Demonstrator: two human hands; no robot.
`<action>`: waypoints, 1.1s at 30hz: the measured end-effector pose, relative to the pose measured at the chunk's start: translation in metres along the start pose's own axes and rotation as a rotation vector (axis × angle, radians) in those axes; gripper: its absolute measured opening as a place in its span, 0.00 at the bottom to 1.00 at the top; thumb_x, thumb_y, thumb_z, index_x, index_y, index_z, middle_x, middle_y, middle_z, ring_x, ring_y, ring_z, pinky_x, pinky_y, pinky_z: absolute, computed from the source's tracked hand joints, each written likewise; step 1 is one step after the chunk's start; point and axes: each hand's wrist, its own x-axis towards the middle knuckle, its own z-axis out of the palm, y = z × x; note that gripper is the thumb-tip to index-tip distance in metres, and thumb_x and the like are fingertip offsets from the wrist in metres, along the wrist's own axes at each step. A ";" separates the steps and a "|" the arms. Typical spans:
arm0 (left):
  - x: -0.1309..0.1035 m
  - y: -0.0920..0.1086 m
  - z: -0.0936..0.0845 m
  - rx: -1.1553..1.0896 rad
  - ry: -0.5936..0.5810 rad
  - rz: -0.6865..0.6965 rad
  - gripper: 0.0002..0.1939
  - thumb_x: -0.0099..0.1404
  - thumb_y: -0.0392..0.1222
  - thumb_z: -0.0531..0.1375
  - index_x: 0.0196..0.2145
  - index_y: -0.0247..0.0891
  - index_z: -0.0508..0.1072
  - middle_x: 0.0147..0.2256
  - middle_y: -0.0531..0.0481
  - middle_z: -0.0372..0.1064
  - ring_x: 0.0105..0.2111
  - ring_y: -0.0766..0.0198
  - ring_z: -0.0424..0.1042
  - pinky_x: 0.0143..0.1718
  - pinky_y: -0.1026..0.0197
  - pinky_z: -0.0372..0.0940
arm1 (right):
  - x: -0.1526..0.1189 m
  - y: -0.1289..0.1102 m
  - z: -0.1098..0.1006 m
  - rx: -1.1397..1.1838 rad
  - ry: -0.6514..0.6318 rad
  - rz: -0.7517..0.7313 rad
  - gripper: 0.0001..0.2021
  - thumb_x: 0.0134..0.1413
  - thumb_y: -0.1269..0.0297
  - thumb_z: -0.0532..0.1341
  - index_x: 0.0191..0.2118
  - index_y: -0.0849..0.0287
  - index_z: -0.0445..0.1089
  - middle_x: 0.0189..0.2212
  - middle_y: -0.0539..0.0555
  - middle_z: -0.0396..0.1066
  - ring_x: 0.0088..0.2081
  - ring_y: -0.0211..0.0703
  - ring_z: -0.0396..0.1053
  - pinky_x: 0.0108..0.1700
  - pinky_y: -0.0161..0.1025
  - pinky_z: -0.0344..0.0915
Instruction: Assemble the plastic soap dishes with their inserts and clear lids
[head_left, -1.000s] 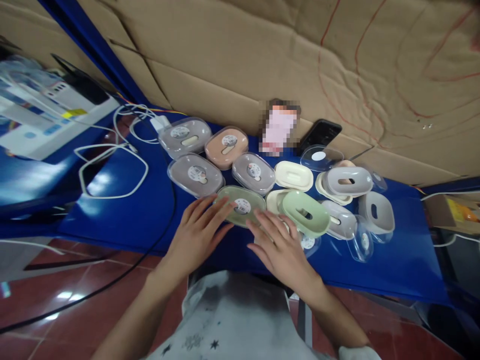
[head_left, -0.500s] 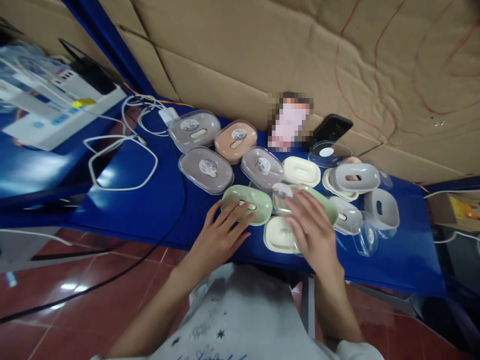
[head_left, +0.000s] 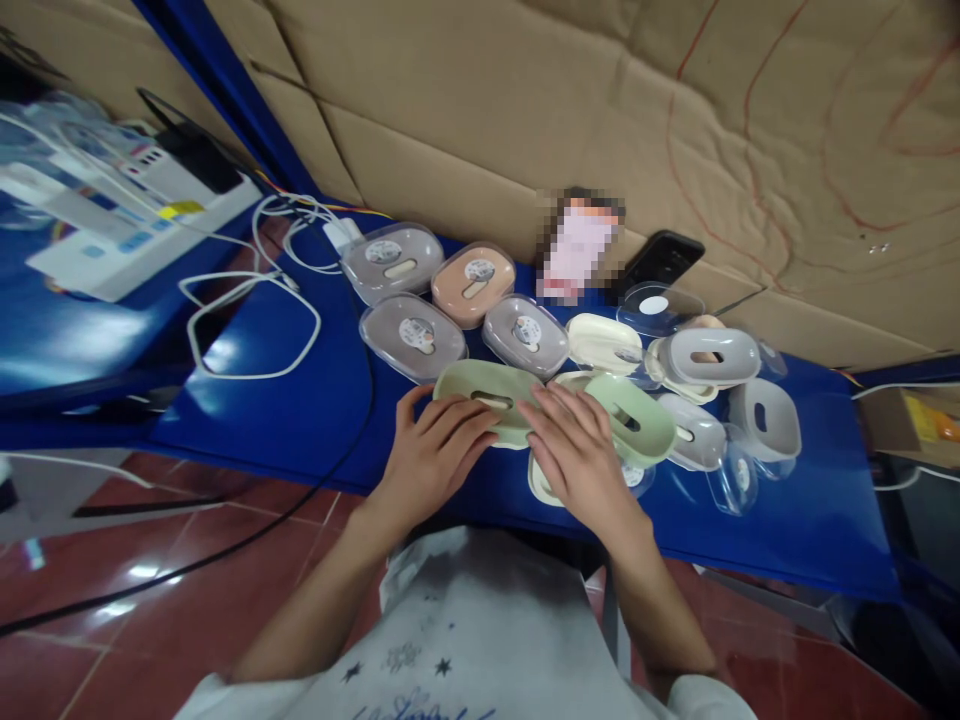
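Both my hands are at a light green oval plastic box (head_left: 480,378) with a slot in its middle. My left hand (head_left: 431,450) curls round its left end and near side, fingertips by the slot. My right hand (head_left: 581,455) grips its right end, fingers bent over the rim. A pale edge shows under the box's near side. Just right of my right hand lies a second green box (head_left: 652,425) with an open slot. Below my right hand, a cream insert (head_left: 541,482) is partly covered. A clear lid (head_left: 640,478) with a white sticker lies beside it.
Lidded grey boxes (head_left: 412,335) and a peach one (head_left: 474,285) stand at the back left. Grey slotted boxes (head_left: 765,415), cream inserts (head_left: 596,340) and clear lids are on the right. Two phones lean against the cardboard (head_left: 450,170). White cables (head_left: 255,375) lie left on the blue table (head_left: 810,530).
My right hand has moved left from the second green box to the first one. The clear lid near it has shifted away. The first green box is now held at both ends.
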 end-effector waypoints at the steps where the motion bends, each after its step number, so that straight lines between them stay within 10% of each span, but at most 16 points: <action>1: -0.001 -0.001 0.000 -0.011 0.006 -0.004 0.10 0.77 0.37 0.64 0.54 0.41 0.76 0.48 0.45 0.82 0.49 0.54 0.79 0.63 0.43 0.60 | 0.003 -0.001 0.001 0.021 -0.034 -0.020 0.22 0.77 0.60 0.58 0.70 0.52 0.68 0.70 0.56 0.70 0.74 0.50 0.62 0.75 0.57 0.56; 14: -0.047 0.004 0.006 0.025 0.056 -0.076 0.22 0.70 0.41 0.71 0.59 0.45 0.72 0.62 0.35 0.67 0.65 0.44 0.69 0.65 0.37 0.64 | 0.012 -0.007 0.021 0.223 -0.135 -0.045 0.18 0.76 0.58 0.58 0.64 0.54 0.74 0.61 0.56 0.78 0.63 0.49 0.72 0.72 0.55 0.60; 19: -0.061 0.016 0.008 0.068 0.048 -0.053 0.19 0.70 0.39 0.71 0.56 0.46 0.75 0.56 0.40 0.72 0.58 0.49 0.73 0.65 0.40 0.63 | 0.030 -0.001 0.002 0.143 -0.122 -0.105 0.20 0.78 0.54 0.56 0.66 0.54 0.73 0.64 0.57 0.75 0.66 0.50 0.69 0.71 0.54 0.62; 26: -0.056 0.017 0.007 -0.044 -0.034 -0.023 0.11 0.72 0.32 0.67 0.49 0.43 0.78 0.44 0.47 0.79 0.47 0.56 0.78 0.61 0.46 0.64 | 0.082 0.024 0.011 -0.171 -0.132 0.280 0.32 0.72 0.56 0.62 0.74 0.63 0.61 0.74 0.69 0.59 0.73 0.71 0.58 0.70 0.66 0.60; 33: -0.056 0.012 0.001 -0.176 -0.012 0.026 0.13 0.71 0.30 0.64 0.50 0.42 0.77 0.44 0.47 0.81 0.46 0.58 0.79 0.58 0.50 0.68 | 0.074 0.032 -0.006 -0.086 -0.035 0.247 0.26 0.76 0.58 0.53 0.73 0.58 0.63 0.70 0.63 0.68 0.71 0.61 0.64 0.69 0.60 0.62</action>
